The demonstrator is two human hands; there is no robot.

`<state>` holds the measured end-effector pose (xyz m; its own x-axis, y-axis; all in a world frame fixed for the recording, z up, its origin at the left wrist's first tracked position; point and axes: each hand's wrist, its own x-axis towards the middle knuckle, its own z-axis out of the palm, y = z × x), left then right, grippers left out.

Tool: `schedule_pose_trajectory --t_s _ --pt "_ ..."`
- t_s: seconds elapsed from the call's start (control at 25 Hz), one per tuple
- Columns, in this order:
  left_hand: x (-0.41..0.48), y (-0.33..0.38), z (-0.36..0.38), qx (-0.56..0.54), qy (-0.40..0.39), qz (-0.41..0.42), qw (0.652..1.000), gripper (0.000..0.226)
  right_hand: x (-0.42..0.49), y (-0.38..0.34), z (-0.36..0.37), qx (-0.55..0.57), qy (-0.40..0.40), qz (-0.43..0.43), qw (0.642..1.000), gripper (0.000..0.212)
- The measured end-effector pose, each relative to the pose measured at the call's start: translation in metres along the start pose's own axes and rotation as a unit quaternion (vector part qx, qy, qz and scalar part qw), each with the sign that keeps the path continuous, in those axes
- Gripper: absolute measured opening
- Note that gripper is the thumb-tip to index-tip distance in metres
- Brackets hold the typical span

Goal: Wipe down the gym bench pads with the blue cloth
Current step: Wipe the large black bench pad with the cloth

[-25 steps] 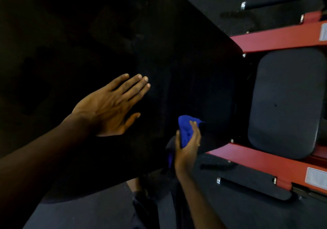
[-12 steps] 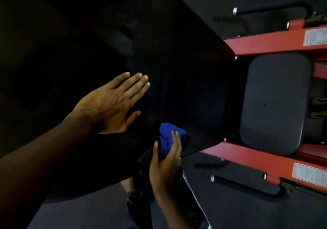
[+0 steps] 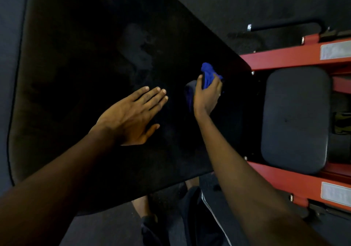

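Note:
A large black back pad (image 3: 91,59) fills the left and middle of the head view, with a pale smear near its upper middle. My left hand (image 3: 131,116) lies flat on it, fingers straight. To its right, my right hand (image 3: 207,95) grips a bunched blue cloth (image 3: 209,73) against the pad near its right end. A smaller black seat pad (image 3: 294,120) sits further right, between the red frame rails.
Red steel frame rails (image 3: 284,59) run above and below the seat pad, each with a white label. A black bar (image 3: 284,27) lies on the dark floor at the upper right. My legs and shoes (image 3: 150,225) stand below the back pad's near edge.
My right hand has carried the blue cloth up from the back pad's near edge onto its surface near the right end. My left hand stays flat on the pad.

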<state>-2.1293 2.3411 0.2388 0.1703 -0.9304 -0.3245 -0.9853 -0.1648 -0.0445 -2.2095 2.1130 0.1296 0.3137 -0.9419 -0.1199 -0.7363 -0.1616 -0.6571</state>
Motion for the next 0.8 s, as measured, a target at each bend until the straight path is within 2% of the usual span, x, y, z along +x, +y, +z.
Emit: schedule_pose_trajectory --t_s 0.08,0.2,0.28,0.36,0.44,0.56,0.64,0.72,0.8 --pt "-0.003 -0.003 -0.005 -0.013 0.016 -0.032 0.999 0.076 -0.066 0.003 -0.011 0.024 -0.029 -0.103 0.994 0.051" --pt "-0.037 -0.031 -0.02 -0.036 0.084 -0.132 0.987 0.07 -0.169 0.021 -0.045 0.041 -0.143 -0.226 0.963 0.054" --pt "-0.075 -0.06 -0.027 -0.025 0.103 -0.151 0.983 0.07 -0.19 0.026 -0.059 0.031 -0.197 -0.283 0.938 0.059" --pt "-0.106 -0.078 -0.033 -0.005 0.105 -0.161 0.981 0.072 -0.165 0.011 -0.051 0.035 -0.197 -0.323 0.925 0.061" --pt "-0.113 -0.08 -0.033 0.003 0.109 -0.175 0.978 0.073 -0.121 -0.022 -0.025 0.051 -0.161 -0.311 0.935 0.061" --pt "-0.11 -0.077 -0.028 0.005 0.108 -0.186 0.977 0.074 -0.054 -0.094 0.021 0.072 -0.068 -0.243 0.965 0.062" --pt "-0.109 -0.079 -0.027 0.003 0.107 -0.184 0.977 0.074 -0.024 -0.135 0.037 0.076 -0.036 -0.191 0.978 0.063" --pt "-0.11 -0.08 -0.026 0.006 0.105 -0.186 0.977 0.075 -0.024 -0.152 0.043 0.08 -0.031 -0.152 0.985 0.062" --pt "-0.112 -0.079 -0.025 0.011 0.104 -0.19 0.976 0.075 -0.063 -0.142 0.032 0.083 -0.035 -0.175 0.98 0.063"
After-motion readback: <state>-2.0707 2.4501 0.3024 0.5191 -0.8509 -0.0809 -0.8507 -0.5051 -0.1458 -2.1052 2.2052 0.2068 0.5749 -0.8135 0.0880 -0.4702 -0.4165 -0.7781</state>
